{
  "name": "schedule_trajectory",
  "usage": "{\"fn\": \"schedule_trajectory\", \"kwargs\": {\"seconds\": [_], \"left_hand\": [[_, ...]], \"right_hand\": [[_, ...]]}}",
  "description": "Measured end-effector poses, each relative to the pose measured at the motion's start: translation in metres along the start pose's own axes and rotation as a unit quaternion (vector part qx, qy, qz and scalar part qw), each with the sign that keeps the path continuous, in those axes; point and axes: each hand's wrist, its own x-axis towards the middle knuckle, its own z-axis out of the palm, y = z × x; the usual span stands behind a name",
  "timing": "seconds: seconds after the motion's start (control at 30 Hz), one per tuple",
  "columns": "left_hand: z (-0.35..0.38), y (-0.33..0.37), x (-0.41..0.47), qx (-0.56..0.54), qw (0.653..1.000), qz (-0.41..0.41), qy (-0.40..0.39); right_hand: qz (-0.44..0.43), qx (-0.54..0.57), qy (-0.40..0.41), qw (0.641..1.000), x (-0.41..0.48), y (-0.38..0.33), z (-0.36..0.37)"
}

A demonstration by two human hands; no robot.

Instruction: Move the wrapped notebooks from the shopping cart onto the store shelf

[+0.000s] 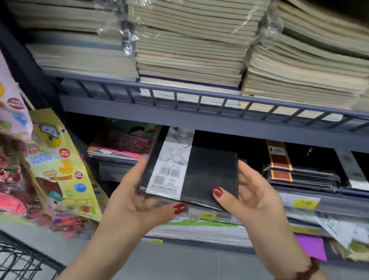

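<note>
A black wrapped notebook (207, 177) with a white barcode band is held flat in front of the lower shelf opening. My left hand (135, 201) grips its left edge and near corner, thumb under the front. My right hand (251, 193) holds its right side, thumb on the cover. The notebook's far end reaches in under the blue-grey shelf rail (204, 121). More wrapped black notebooks with orange bands (299, 173) lie stacked on that lower shelf to the right. The shopping cart (4, 257) shows its black wire rim at the bottom left.
Tall stacks of wrapped beige notebooks (190, 37) fill the upper shelf. Colourful children's books (123, 139) lie at the lower shelf's left. Snack bags (57, 160) hang at left. Yellow price tags (305, 203) and paper pads (203, 229) sit below. Grey floor tiles lie underneath.
</note>
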Motion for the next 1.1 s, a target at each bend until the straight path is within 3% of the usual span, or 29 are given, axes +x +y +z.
{"fn": "schedule_trajectory", "kwargs": {"seconds": [0.07, 0.23, 0.47, 0.83, 1.1], "left_hand": [[0.003, -0.001, 0.003, 0.004, 1.000, 0.009, 0.014], [0.010, 0.005, 0.038, 0.158, 0.983, 0.073, 0.061], [0.010, -0.003, 0.098, 0.311, 0.946, 0.071, 0.055], [0.009, -0.011, 0.122, 0.264, 0.957, 0.115, 0.041], [0.002, -0.012, 0.118, 0.328, 0.938, 0.113, 0.007]], "right_hand": [[-0.008, -0.035, -0.026, 0.999, 0.001, -0.001, -0.005], [-0.057, -0.196, 0.064, 0.977, 0.019, 0.004, -0.014], [-0.086, -0.324, 0.104, 0.936, 0.065, 0.001, -0.029], [-0.099, -0.423, 0.090, 0.896, 0.083, -0.002, -0.031], [-0.031, -0.421, 0.066, 0.904, 0.076, 0.006, -0.028]]}}
